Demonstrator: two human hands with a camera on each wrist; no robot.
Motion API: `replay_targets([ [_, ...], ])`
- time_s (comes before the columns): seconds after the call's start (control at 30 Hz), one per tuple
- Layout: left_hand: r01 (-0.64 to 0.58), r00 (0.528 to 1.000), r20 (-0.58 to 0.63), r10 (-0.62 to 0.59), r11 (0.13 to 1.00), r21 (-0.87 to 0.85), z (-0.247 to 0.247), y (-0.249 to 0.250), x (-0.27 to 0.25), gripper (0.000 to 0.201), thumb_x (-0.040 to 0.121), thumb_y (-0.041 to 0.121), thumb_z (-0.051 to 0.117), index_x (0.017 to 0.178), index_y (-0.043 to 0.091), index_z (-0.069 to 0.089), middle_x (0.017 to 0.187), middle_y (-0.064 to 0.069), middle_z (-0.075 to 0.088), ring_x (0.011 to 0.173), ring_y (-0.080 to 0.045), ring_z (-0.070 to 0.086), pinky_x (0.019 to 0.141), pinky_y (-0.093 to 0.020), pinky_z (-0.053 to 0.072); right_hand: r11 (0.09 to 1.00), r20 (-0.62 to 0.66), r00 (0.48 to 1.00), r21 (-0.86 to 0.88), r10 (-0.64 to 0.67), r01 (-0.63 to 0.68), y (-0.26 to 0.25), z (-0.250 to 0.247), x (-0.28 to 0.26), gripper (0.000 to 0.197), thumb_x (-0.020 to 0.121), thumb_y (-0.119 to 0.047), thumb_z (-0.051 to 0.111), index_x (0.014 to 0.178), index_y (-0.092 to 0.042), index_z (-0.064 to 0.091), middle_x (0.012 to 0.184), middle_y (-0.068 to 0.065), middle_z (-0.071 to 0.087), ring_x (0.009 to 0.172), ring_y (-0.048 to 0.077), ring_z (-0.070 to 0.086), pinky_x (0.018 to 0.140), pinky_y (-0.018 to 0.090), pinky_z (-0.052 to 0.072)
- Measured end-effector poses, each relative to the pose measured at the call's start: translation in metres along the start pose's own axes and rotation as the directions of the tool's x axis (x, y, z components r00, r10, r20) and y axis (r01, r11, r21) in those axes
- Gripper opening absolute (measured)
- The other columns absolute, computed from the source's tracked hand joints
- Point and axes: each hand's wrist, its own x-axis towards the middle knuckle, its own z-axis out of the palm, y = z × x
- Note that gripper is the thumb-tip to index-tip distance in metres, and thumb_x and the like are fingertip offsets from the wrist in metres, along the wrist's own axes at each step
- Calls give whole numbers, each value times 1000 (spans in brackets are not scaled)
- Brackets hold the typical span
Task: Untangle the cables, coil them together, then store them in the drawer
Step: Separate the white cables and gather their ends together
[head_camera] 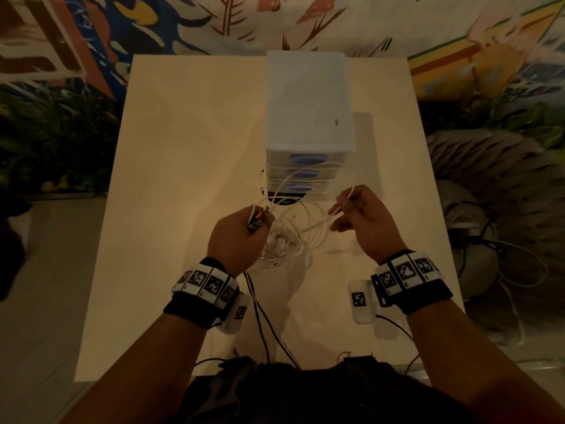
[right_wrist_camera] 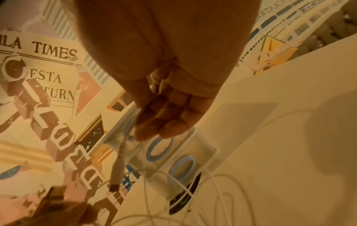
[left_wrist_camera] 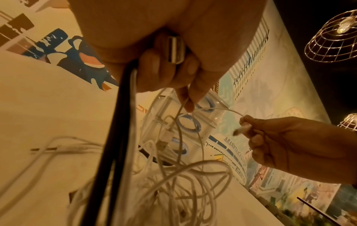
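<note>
Untangling, early | my left hand (head_camera: 237, 231) grips plugs | right hand (head_camera: 360, 214) pinches one white cable end (right_wrist_camera: 117, 172) | cables (head_camera: 287, 240) knotted above counter (head_camera: 171, 148) | coiling, drawer (head_camera: 301, 172) left

Drawer unit (head_camera: 308, 117) stands mid-worktop (head_camera: 183, 148), drawer fronts all closed, facing person. Loose white cables (head_camera: 290, 237) heaped just before it, loops draped across lower drawer fronts, blocking approach. Bare worktop left of unit and heap; narrower strip right. Dark wires (head_camera: 266, 325) cross near edge.
</note>
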Motion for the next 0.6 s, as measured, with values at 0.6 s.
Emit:
replay_targets([
  [0.6,154,987,-23,-161,970,-190,-35,-6,-5,29,104,37,52,86,24,70,80,5,67,70,2,56,66,-19,40,933,-345,921,-356,-183,52,-16,-69,-19,26,108,-33,38,105,-30,63,58,-19,55,42,9,44,48,41,48],
])
